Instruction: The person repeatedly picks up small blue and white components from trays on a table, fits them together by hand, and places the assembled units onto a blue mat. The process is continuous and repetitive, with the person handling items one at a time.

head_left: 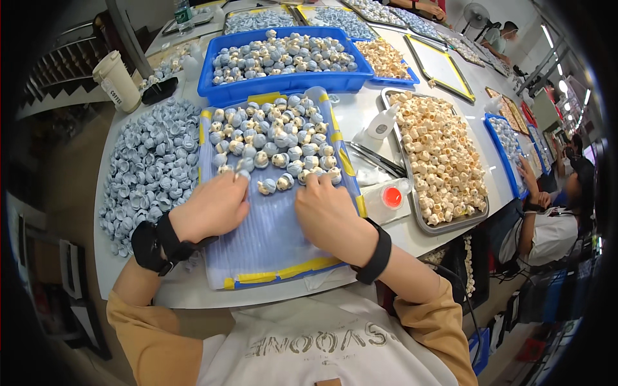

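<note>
Small blue-and-cream figurines [280, 159] with round bodies stand in rows on a tray [270, 231] lined with clear film and edged with yellow tape. My left hand [214, 201] reaches over the tray's left side, fingers closed around a figurine [243, 174] at the front of the group. On the right, my right hand [335, 215] has its fingers bent down and pressed together beside the front-row figurines; its fingertips are partly hidden, and I cannot make out what they hold. Two loose figurines [275, 185] sit between my hands.
Blue shell-like pieces [151, 174] are heaped left of the tray. Cream pieces [438, 154] fill a metal tray at right, near a white bottle [381, 122], tweezers [376, 157] and a red-topped container [391, 197]. Behind stands a full blue bin [290, 83]. A co-worker [547, 225] sits at right.
</note>
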The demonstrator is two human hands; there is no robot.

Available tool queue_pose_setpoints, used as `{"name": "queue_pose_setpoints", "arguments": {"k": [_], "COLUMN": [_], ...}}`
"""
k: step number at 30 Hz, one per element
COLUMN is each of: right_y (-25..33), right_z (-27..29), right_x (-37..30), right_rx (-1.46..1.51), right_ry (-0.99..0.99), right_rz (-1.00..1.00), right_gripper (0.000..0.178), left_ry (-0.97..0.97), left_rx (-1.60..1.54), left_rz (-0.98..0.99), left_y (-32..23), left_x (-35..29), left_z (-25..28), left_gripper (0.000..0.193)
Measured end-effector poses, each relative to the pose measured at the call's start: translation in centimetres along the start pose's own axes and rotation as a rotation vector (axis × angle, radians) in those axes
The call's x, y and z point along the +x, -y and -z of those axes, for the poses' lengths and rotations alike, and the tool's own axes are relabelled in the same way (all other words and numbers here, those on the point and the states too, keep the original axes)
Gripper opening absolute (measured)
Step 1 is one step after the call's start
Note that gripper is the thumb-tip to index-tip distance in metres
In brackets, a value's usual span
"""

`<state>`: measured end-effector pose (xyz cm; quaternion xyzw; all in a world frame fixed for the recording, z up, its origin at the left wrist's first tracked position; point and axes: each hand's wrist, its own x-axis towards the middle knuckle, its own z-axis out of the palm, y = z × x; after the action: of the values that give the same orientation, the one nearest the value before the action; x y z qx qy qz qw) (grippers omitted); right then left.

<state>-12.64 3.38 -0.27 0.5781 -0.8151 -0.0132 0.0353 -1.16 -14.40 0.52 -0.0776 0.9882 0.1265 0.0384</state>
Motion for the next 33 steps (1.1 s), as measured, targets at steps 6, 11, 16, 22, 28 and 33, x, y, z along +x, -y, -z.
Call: {"name": "queue_pose_setpoints", "arguments": {"k": [6, 11, 16, 22, 28, 33], "right_y": [0.5, 0.9, 0.5, -15.4, -25.0, -24.4], "right_z": [0.7, 1.3, 5.9, 5.9, -0.7, 0.3], "right_x": [-0.5, -2.0, -7.8, -15.2, -15.6, -15.3], "right_rx": [0.091, 0.014, 0.339, 0.679, 0.239, 0.215], "right_ry": [-0.099, -0.167, -0.163, -0.322, -0.326, -0.514], "right_rz": [-0.044, 0.054, 0.179, -0.73, -0.814, -0.764], "right_gripper": [0.026, 0.03, 0.026, 0.021, 0.035, 0.027], "left_ry": [-0.158, 0.01, -0.138, 0.188, 0.232, 0.285], "left_rx": [-0.143, -0.158, -0.162, -0.959, -1.852, -1.654], "left_rz": [-0.052, -0.117, -0.063, -0.102, 0.23, 0.076], "left_y": [-0.1, -2.4, -1.4, -6.9, -10.2, -9.4], "left_x": [-0.1, 0.7, 1.7, -7.4, -8.1, -8.4], "left_z": [0.3, 0.5, 0.5, 4.4, 0.5, -2.1], "left_gripper": [0.019, 0.023, 0.03, 0.029, 0.016, 0.019]}}
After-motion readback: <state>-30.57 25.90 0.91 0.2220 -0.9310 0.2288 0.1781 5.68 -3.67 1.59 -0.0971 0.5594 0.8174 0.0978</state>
